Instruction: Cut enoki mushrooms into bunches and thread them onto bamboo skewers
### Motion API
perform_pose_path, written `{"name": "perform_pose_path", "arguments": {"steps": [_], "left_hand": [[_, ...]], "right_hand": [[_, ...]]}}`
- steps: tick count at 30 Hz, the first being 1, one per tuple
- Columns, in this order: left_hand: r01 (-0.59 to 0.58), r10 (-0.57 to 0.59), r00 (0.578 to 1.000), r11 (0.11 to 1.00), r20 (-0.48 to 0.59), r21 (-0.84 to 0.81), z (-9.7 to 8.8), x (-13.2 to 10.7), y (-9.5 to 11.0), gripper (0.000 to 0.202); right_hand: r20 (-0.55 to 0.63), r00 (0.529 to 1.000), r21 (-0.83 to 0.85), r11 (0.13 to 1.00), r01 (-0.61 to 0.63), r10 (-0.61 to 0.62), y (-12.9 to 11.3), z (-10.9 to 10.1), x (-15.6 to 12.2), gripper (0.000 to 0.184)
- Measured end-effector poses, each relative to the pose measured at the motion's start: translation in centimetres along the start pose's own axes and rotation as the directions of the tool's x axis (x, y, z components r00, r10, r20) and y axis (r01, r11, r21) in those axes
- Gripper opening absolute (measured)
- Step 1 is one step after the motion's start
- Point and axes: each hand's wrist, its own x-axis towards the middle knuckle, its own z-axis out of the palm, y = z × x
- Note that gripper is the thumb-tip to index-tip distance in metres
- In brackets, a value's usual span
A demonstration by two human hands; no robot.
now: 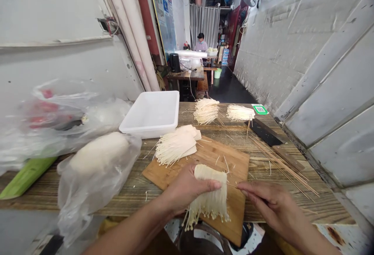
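My left hand (189,188) grips a flat bunch of enoki mushrooms (212,196) over the near part of a wooden cutting board (233,159), thumb across the front, caps hanging toward me. To its right, my right hand (264,198) pinches a thin bamboo skewer (232,185) whose far end meets the bunch's side. How deep it goes in is hidden. More cut enoki slabs (178,144) lie stacked on the board's far left corner. Beyond the board are an enoki pile (206,110) and another skewered bunch (240,112).
Loose bamboo skewers (286,165) and a cleaver (267,134) lie on the right. A white plastic tub (150,110) stands at the back left. Plastic bags (99,161) and a green vegetable (29,177) crowd the left. Another person (200,44) sits far back.
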Motion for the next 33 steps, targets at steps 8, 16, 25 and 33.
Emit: {"name": "perform_pose_path", "arguments": {"steps": [8,16,25,33], "left_hand": [[-0.031,0.041,0.998,0.984,-0.053,0.175,-0.3,-0.2,0.6,0.032],[-0.093,0.094,0.996,0.965,0.009,0.245,-0.4,-0.8,1.0,0.027],[-0.020,0.010,0.997,0.991,0.072,0.134,0.0,-0.7,0.9,0.030],[-0.004,0.000,0.997,0.998,0.078,0.058,0.3,-0.2,0.3,0.036]], "right_hand": [[-0.024,0.998,0.055,0.997,-0.048,0.050,-0.2,-0.3,0.3,0.022],[-0.010,0.993,0.106,0.988,-0.117,0.119,-0.8,-1.1,0.5,0.021],[0.093,0.980,0.118,0.976,-0.184,0.174,-0.9,-1.0,0.7,0.018],[0.083,0.973,0.080,0.972,-0.220,0.214,-0.9,-0.6,1.0,0.020]]}}
